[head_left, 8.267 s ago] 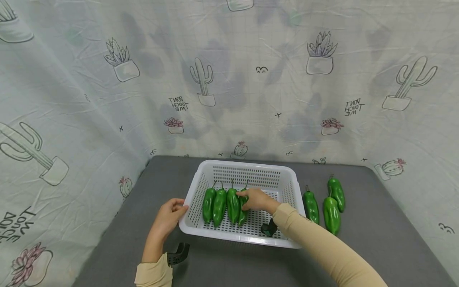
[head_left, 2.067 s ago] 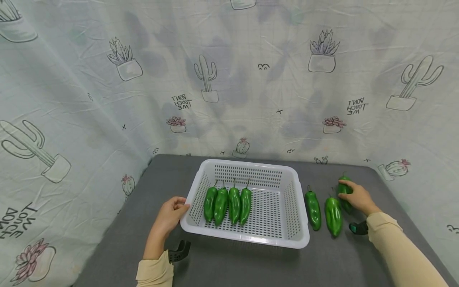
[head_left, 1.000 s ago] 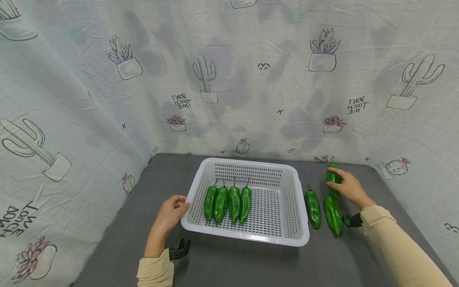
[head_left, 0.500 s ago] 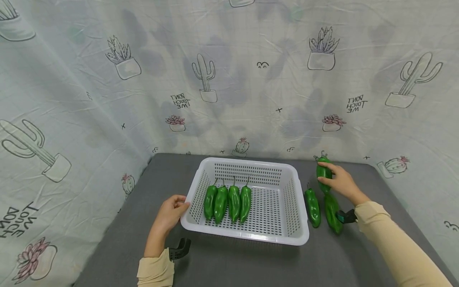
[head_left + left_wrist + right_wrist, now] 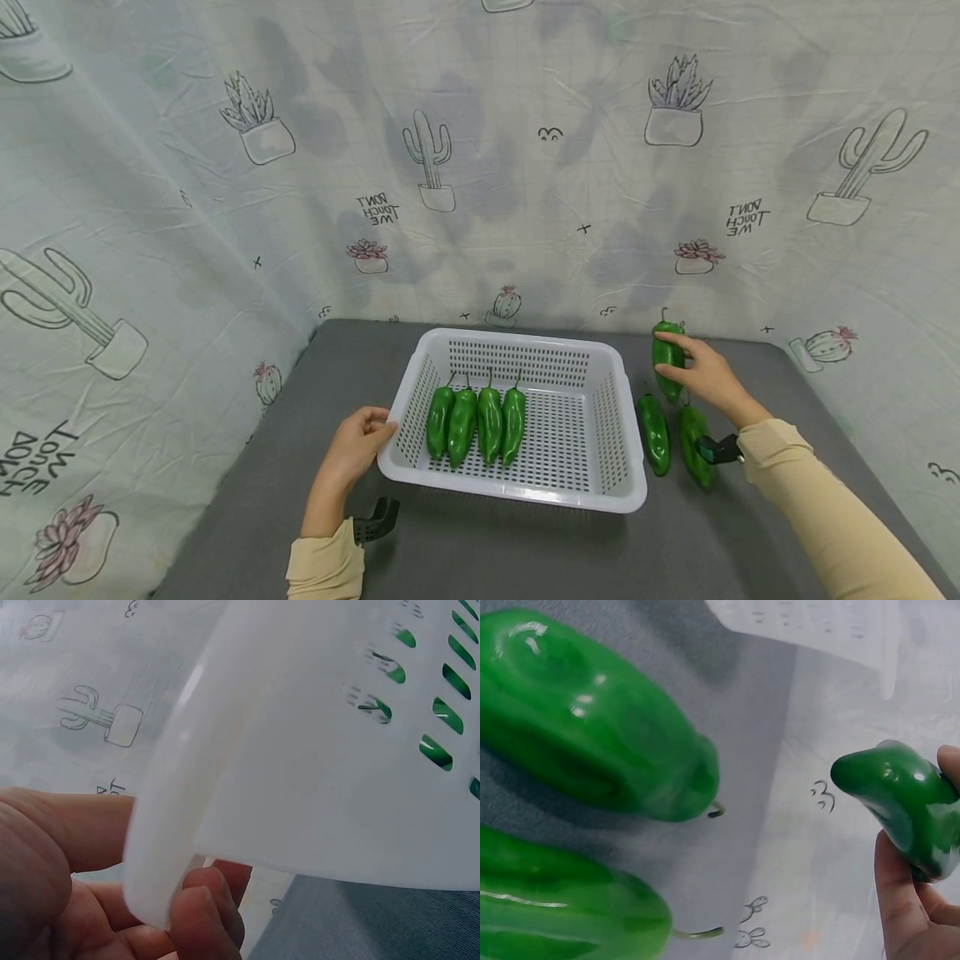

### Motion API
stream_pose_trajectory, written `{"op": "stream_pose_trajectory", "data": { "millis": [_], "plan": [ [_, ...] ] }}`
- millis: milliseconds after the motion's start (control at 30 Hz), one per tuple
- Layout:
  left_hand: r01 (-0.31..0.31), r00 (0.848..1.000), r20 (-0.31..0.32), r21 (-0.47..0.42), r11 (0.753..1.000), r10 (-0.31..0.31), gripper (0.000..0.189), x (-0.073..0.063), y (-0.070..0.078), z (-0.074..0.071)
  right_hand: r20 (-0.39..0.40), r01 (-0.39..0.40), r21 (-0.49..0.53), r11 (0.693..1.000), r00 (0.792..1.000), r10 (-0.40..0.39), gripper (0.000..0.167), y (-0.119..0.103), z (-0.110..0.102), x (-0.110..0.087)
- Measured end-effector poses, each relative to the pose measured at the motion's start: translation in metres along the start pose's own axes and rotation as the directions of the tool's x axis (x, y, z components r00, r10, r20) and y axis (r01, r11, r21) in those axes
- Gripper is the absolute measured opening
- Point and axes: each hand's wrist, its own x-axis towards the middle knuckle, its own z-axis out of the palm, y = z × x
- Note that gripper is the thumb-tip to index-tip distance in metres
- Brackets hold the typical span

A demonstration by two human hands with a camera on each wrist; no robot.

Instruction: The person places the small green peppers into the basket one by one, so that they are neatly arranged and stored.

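My left hand [image 5: 351, 446] grips the left rim of a white perforated plastic basket [image 5: 517, 493]; in the left wrist view the thumb and curled fingers [image 5: 206, 907] pinch the basket's edge. My right hand [image 5: 708, 375] holds a green pepper [image 5: 667, 358], stem pointing away, right of the basket's back corner. In the right wrist view, the held pepper [image 5: 907, 795] appears raised, its tip toward the camera. Several green peppers [image 5: 491, 427] lie side by side in the basket's left half, stems toward the back.
Two more green peppers lie on the grey table [image 5: 487, 550], one pepper [image 5: 655, 437] close along the basket's right side, the other pepper [image 5: 694, 442] beneath my right wrist's camera [image 5: 720, 450]. A cactus-print curtain [image 5: 525, 167] hangs behind the table and at both sides.
My right hand left the fourth pepper in the basket, took the far-right pepper from the table, lifted it and carried it leftward toward the basket. My left hand has stayed on the rim.
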Motion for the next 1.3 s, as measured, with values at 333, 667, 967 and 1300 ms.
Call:
{"op": "stream_pose_trajectory", "data": {
  "millis": [333, 667, 967, 1300],
  "plan": [
    [0.001, 1.000, -0.003, 0.001, 1.000, -0.001, 0.031, 0.000, -0.001, 0.000, 0.024, 0.025, 0.042, 0.999, 0.999, -0.026, 0.065, -0.023, -0.004, -0.001],
    [0.005, 1.000, 0.004, -0.008, 1.000, -0.005, 0.031, -0.001, 0.001, -0.001, 0.031, 0.074, 0.069, 0.995, 0.997, -0.076, 0.063, -0.041, 0.001, 0.001],
    [0.010, 1.000, 0.007, -0.020, 1.000, -0.010, 0.031, -0.002, 0.003, -0.001, 0.061, 0.069, 0.097, 0.993, 0.995, -0.075, 0.064, -0.060, 0.008, 0.002],
    [0.005, 1.000, 0.016, -0.009, 1.000, -0.004, 0.034, -0.001, 0.003, 0.000, 0.092, 0.087, 0.144, 0.986, 0.991, -0.101, 0.062, -0.071, 0.022, 0.006]
  ]
}}
